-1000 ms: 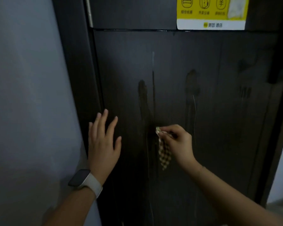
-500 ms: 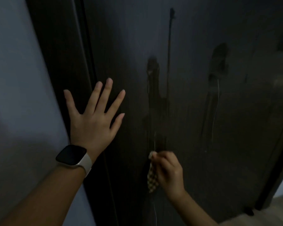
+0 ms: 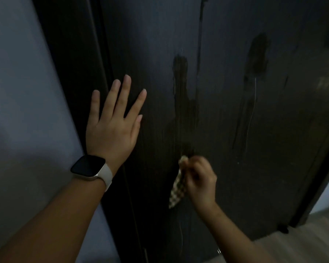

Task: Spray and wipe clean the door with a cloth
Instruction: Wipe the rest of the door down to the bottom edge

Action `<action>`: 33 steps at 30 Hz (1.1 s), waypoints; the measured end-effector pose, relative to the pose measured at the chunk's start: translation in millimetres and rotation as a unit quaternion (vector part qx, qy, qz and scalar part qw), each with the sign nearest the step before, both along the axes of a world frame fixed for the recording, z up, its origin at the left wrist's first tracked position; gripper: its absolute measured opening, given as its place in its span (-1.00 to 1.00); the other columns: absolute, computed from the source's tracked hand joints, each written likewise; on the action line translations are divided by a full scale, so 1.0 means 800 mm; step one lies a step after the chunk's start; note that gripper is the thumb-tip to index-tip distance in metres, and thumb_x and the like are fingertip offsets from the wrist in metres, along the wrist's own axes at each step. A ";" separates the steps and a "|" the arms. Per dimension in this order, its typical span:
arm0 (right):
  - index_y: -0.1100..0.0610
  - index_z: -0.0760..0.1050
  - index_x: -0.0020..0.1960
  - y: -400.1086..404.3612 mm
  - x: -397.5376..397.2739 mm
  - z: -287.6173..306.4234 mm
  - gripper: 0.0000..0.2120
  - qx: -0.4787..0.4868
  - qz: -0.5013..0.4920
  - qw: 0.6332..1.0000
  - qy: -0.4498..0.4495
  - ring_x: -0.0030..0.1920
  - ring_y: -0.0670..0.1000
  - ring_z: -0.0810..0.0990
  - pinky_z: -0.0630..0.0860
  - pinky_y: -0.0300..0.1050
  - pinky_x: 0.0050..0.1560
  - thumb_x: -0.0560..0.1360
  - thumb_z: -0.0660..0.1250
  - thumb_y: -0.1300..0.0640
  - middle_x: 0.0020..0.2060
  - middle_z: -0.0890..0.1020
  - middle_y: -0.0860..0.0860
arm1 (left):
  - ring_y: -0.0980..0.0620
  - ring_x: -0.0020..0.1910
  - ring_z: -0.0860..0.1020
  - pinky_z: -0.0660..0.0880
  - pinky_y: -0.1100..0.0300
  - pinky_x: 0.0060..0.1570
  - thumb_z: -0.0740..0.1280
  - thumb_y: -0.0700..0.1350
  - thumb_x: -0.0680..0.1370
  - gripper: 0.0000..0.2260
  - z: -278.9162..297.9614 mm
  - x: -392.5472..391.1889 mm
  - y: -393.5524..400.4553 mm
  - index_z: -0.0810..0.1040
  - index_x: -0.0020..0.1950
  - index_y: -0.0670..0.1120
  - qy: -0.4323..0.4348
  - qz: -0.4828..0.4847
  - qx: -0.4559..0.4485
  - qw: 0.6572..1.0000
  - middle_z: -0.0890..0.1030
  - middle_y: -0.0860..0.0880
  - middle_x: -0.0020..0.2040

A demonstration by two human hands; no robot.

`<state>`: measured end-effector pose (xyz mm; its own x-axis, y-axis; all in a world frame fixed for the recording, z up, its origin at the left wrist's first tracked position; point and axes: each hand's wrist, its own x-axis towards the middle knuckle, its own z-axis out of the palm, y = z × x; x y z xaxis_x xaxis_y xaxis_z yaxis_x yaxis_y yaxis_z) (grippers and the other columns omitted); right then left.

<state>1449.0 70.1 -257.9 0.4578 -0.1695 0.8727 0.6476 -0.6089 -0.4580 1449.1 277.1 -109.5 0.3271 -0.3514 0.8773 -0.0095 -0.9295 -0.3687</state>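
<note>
The door [image 3: 235,168] is dark wood-grain and fills most of the head view, from the dark frame [image 3: 68,54] at its left edge to its right edge, where pale floor [image 3: 302,242] shows past the lower right corner. Wet streaks [image 3: 180,88] run down the panel: one dark patch with drips near the middle, a thin line just right of it, and another patch with a glinting drip toward the upper right.

The left hand [image 3: 112,130] lies flat against the door close to its left edge, fingers straight and spread apart, pointing upward, palm on the wood. A watch [image 3: 89,166] with a dark face and pale strap sits on that wrist. Left of the frame stands a pale wall [image 3: 17,111].

The right hand [image 3: 199,179] is lower on the panel, below the middle streak, slightly blurred. Its fingers are curled and clamped on the cloth [image 3: 178,188], pinching the top end against the door. The cloth is checkered, light and dark, and hangs down from the grip in a narrow strip along the left side of the hand, its lower end loose against the wood. A thin drip line continues down the door beneath it.
</note>
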 end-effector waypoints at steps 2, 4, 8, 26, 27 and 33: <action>0.22 0.57 -0.22 -0.001 -0.011 -0.034 -0.87 -0.023 0.002 0.998 0.056 -0.17 -0.05 0.55 0.55 0.02 -0.22 0.46 0.41 0.39 -0.18 0.54 -0.02 | -0.12 0.55 0.02 -0.24 -0.06 0.48 0.00 0.03 0.69 -0.55 0.001 0.001 0.000 0.06 0.59 0.05 -0.003 0.006 -0.001 1.000 0.04 -0.14 0.59; 0.18 0.55 -0.24 -0.002 -0.010 -0.010 -0.84 -0.034 0.007 0.998 0.057 -0.20 -0.08 0.51 0.53 -0.05 -0.24 0.49 0.40 0.34 -0.21 0.51 -0.05 | -0.11 0.55 0.03 -0.23 -0.06 0.48 0.00 0.03 0.69 -0.55 0.001 0.000 -0.001 0.06 0.59 0.05 -0.004 0.005 -0.005 1.000 0.05 -0.13 0.59; 0.22 0.53 -0.26 0.004 0.008 0.094 -0.81 0.037 0.009 0.999 -0.017 -0.24 -0.03 0.51 0.45 -0.22 -0.21 0.52 0.37 0.34 -0.25 0.50 0.00 | -0.12 0.56 0.05 -0.22 -0.07 0.48 -0.01 0.03 0.69 -0.55 0.000 0.001 -0.001 0.05 0.59 0.06 -0.006 -0.003 -0.008 1.000 0.04 -0.12 0.59; 0.31 0.56 -0.21 0.012 0.008 0.024 -0.89 0.024 0.008 0.999 -0.040 -0.19 0.05 0.54 0.50 -0.10 -0.18 0.50 0.38 0.39 -0.20 0.54 0.08 | -0.10 0.55 0.03 -0.21 -0.07 0.48 0.00 0.04 0.69 -0.56 -0.004 0.002 0.000 0.08 0.58 0.07 -0.010 -0.008 -0.011 1.000 0.06 -0.11 0.59; 0.29 0.56 -0.21 0.009 0.005 -0.011 -0.89 0.002 0.010 1.000 -0.022 -0.18 0.05 0.53 0.50 -0.08 -0.20 0.50 0.38 0.39 -0.19 0.53 0.07 | -0.10 0.55 0.04 -0.20 -0.07 0.48 0.00 0.04 0.69 -0.56 -0.004 0.002 0.000 0.08 0.58 0.07 -0.011 -0.008 -0.012 1.000 0.06 -0.11 0.59; 0.11 0.56 -0.16 -0.009 -0.017 -0.137 -0.89 -0.108 0.012 0.986 0.125 -0.16 -0.15 0.48 0.52 -0.19 -0.22 0.54 0.35 0.16 -0.12 0.46 -0.15 | -0.11 0.56 0.05 -0.17 -0.10 0.47 0.01 0.04 0.69 -0.56 -0.001 0.000 0.000 0.08 0.58 0.07 -0.006 -0.016 -0.018 1.000 0.06 -0.11 0.59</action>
